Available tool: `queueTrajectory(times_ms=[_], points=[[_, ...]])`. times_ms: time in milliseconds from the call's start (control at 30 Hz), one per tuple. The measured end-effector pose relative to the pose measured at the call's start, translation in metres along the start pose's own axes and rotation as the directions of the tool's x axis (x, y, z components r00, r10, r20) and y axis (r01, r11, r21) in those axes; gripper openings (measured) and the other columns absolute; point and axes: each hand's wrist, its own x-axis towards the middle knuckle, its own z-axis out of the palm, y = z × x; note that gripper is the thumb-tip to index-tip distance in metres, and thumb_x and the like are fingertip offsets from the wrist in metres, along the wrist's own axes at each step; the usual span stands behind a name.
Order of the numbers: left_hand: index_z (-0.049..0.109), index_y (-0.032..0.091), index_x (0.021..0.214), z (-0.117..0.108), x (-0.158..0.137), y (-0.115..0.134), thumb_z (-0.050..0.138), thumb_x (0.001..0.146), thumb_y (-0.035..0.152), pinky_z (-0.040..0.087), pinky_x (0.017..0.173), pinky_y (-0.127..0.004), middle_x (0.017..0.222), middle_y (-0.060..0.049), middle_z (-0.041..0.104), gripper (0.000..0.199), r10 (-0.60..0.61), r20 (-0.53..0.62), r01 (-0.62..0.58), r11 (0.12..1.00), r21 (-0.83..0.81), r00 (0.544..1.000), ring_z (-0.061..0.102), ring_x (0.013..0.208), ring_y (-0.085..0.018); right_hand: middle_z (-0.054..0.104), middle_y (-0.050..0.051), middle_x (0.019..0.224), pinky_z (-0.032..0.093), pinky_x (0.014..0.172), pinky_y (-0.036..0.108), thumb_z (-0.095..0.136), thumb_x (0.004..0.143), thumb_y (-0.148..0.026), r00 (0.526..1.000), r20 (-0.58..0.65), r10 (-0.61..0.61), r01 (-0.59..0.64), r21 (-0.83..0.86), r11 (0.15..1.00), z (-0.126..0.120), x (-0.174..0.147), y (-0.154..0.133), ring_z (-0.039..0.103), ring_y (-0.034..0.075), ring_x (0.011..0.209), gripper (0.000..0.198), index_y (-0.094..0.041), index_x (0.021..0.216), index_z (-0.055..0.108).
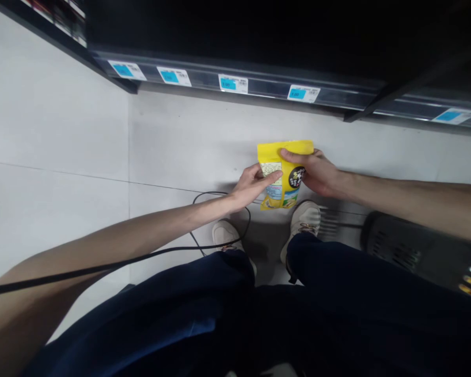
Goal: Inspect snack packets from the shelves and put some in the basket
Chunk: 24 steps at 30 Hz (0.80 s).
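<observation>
Between my two hands is a yellow snack bag (285, 180), held out over the floor in front of my shoes. A dark round label and a pale panel of small print show on the side facing me. My left hand (254, 186) grips the bag's left side, thumb across the printed panel and fingers behind. At the upper right, my right hand (316, 170) holds the bag with its thumb on the front near the top edge. The fingers behind the bag are partly hidden.
A dark shelf (235, 36) with a row of price tags (233, 84) runs across the top. A black cable (160, 252) crosses my left arm and loops on the pale tiled floor (172, 136). A dark basket (400, 251) stands beside my right leg.
</observation>
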Motion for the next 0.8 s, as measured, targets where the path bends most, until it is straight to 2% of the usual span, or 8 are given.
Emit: queueTrajectory(times_ms=[167, 533, 800], points=[[0.068, 0.015, 0.106, 0.0012, -0.0013, 0.0034, 0.082, 0.073, 0.051, 0.054, 0.087, -0.037, 0.110, -0.010, 0.075, 0.050, -0.011, 0.025, 0.012, 0.999, -0.044, 1.000, 0.069, 0.096, -0.022, 0.078, 0.007, 0.106, 0.058, 0.098, 0.044, 0.097, 0.055, -0.038, 1.000, 0.000, -0.002, 0.002, 0.011, 1.000, 0.0004, -0.0003, -0.0002, 0.069, 0.031, 0.111, 0.044, -0.022, 0.089, 0.073], [0.068, 0.016, 0.105, -0.0002, -0.0029, 0.0045, 0.084, 0.073, 0.037, 0.053, 0.092, -0.041, 0.111, -0.010, 0.075, 0.042, -0.007, 0.049, 0.010, 0.998, -0.058, 0.999, 0.068, 0.102, -0.024, 0.078, 0.008, 0.103, 0.058, 0.097, 0.047, 0.096, 0.058, -0.039, 1.000, 0.013, 0.002, -0.002, -0.008, 1.000, 0.0018, -0.0015, -0.0025, 0.069, 0.031, 0.109, 0.050, -0.023, 0.099, 0.073], [0.067, 0.016, 0.104, 0.0014, -0.0059, 0.0094, 0.077, 0.077, 0.034, 0.053, 0.089, -0.040, 0.107, -0.007, 0.075, 0.033, -0.022, -0.007, 0.022, 0.999, -0.026, 1.000, 0.068, 0.100, -0.024, 0.079, 0.005, 0.101, 0.057, 0.097, 0.045, 0.094, 0.061, -0.042, 1.000, 0.000, 0.008, -0.008, -0.024, 1.000, 0.0041, -0.0020, -0.0025, 0.070, 0.030, 0.109, 0.045, -0.024, 0.098, 0.074]])
